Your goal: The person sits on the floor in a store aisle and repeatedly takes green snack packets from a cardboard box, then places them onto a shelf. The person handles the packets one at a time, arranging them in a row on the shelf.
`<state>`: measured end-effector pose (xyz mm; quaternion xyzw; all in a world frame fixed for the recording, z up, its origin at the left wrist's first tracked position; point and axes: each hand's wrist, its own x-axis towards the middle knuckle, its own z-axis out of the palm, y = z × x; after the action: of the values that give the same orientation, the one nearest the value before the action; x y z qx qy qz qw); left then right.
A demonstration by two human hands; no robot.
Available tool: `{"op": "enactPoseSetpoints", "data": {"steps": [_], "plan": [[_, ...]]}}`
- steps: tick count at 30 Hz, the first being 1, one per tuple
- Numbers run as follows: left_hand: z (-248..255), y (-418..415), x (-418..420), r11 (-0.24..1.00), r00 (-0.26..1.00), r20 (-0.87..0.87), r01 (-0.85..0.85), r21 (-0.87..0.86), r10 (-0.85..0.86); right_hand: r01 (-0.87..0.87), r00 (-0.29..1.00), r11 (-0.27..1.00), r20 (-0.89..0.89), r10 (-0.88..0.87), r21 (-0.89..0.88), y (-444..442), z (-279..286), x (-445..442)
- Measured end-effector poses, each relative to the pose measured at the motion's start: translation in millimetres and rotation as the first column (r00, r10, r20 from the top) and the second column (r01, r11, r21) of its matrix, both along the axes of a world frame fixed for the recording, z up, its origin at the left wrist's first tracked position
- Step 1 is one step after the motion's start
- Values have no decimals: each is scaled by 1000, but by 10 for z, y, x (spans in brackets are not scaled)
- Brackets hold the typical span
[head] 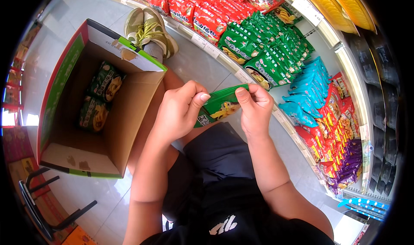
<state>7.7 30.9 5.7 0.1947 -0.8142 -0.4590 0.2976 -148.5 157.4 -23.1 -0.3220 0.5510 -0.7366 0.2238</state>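
Between my two hands is a green instant noodle packet (223,106), held above my lap with its flat sealed edge uppermost. My left hand (181,107) pinches that edge at its left corner, thumb on top. At the opposite corner my right hand (257,107) grips it with thumb and curled fingers. To the left stands an open cardboard box (132,99). Two green noodle packets (106,81) lie inside it, near its bottom. On the low shelf ahead, rows of matching green packets (268,47) stand tightly packed.
Red noodle packets (207,10) fill the shelf's far stretch; blue packets (307,86) and red and purple snack bags (336,148) follow to the right. A price-tag rail (207,46) edges the shelf. My shoe (148,31) is beside the box. A black metal frame (35,206) stands lower left.
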Motion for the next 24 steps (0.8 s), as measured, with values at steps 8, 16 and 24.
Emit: {"op": "enactPoseSetpoints", "data": {"steps": [8,16,24], "plan": [[47,10,-48,874,978,-160,-190,-448,131,-17,997,1000,73,17,-1,-32,79,101],[-36,59,-123,786,964,-259,-207,-583,62,-45,991,998,121,51,-47,-50,79,93],[-90,62,-139,727,949,-267,-300,-617,166,-112,994,989,-27,110,-96,-10,58,51]]}}
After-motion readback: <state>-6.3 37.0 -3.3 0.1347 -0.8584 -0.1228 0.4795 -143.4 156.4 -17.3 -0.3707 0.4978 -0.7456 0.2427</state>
